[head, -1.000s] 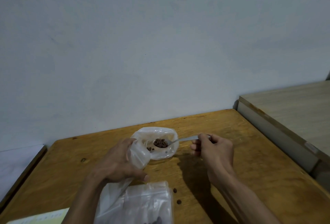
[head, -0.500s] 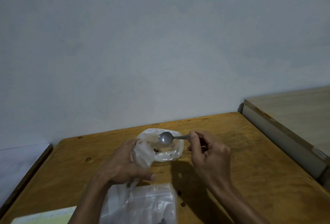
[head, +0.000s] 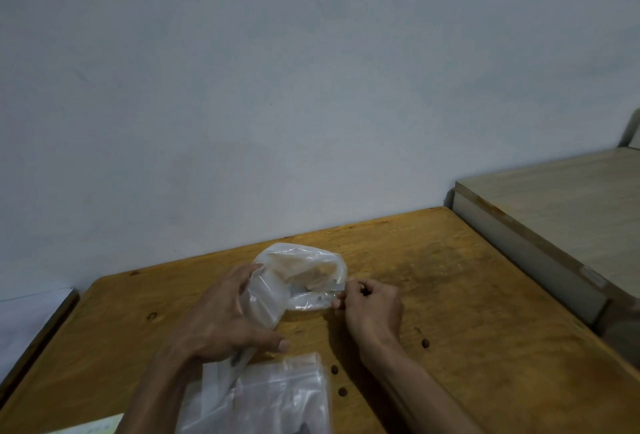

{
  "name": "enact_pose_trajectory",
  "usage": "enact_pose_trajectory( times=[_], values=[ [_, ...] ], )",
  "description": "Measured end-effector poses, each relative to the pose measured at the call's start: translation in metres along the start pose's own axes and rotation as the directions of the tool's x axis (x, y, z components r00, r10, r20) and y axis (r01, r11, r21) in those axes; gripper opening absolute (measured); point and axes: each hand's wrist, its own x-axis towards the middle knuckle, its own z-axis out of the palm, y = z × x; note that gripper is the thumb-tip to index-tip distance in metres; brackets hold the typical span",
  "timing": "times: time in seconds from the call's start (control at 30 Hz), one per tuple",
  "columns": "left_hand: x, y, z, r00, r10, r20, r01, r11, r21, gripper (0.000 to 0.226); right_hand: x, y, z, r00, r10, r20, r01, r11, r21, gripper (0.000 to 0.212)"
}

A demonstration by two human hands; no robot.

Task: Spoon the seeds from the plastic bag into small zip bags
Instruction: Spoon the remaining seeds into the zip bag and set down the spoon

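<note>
The left hand [head: 225,312] curls its fingers round the small zip bag [head: 298,278] and holds it up off the wooden table [head: 450,295]. The bag's mouth points away from the person and a bit to the right. The right hand [head: 372,305] is just beside that mouth, closer to it than the left hand. Its fingers are curled tight and seem to pinch the bag's near edge. I cannot see a spoon. The big plastic bag [head: 270,399] lies behind both hands, close to the person. Three loose seeds [head: 334,369] sit beside the right wrist. The bag's top likely gets pressed closed next.
</note>
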Motion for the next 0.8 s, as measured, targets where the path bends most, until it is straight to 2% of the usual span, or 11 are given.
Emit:
enact_pose_trajectory(
  times=[0.13, 0.27, 0.43, 0.5, 0.67, 0.8],
  values=[
    [0.0, -0.002, 0.002, 1.0, 0.0, -0.004, 0.0, 1.0, -0.016, 0.135, 0.0, -0.003, -0.003, 1.0, 0.02, 0.017, -0.02, 1.0, -0.009, 0.022],
    [0.0, 0.001, 0.003, 1.0, -0.005, 0.003, 0.006, 1.0, -0.016, 0.132, 0.003, -0.006, -0.006, 0.989, 0.144, 0.037, -0.147, 0.981, 0.125, 0.015],
    [-0.004, -0.002, 0.0, 0.998, -0.059, 0.015, 0.059, 0.998, -0.019, 0.129, 0.009, -0.023, -0.025, 0.992, 0.122, 0.025, -0.124, 0.975, 0.182, 0.013],
    [-0.006, 0.001, 0.0, 0.998, -0.062, 0.009, 0.063, 0.997, -0.044, 0.118, 0.01, -0.03, -0.033, 0.995, 0.101, 0.023, -0.103, 0.98, 0.172, 0.012],
    [-0.009, 0.015, 0.001, 0.998, -0.062, 0.013, 0.063, 0.982, -0.177, 0.073, 0.012, -0.044, -0.044, 0.999, 0.025, 0.041, -0.031, 0.985, 0.167, 0.006],
    [-0.009, 0.018, -0.001, 0.996, -0.093, 0.016, 0.094, 0.967, -0.235, 0.073, 0.013, -0.048, -0.046, 0.999, -0.014, 0.048, 0.005, 0.985, 0.173, 0.006]
  ],
)
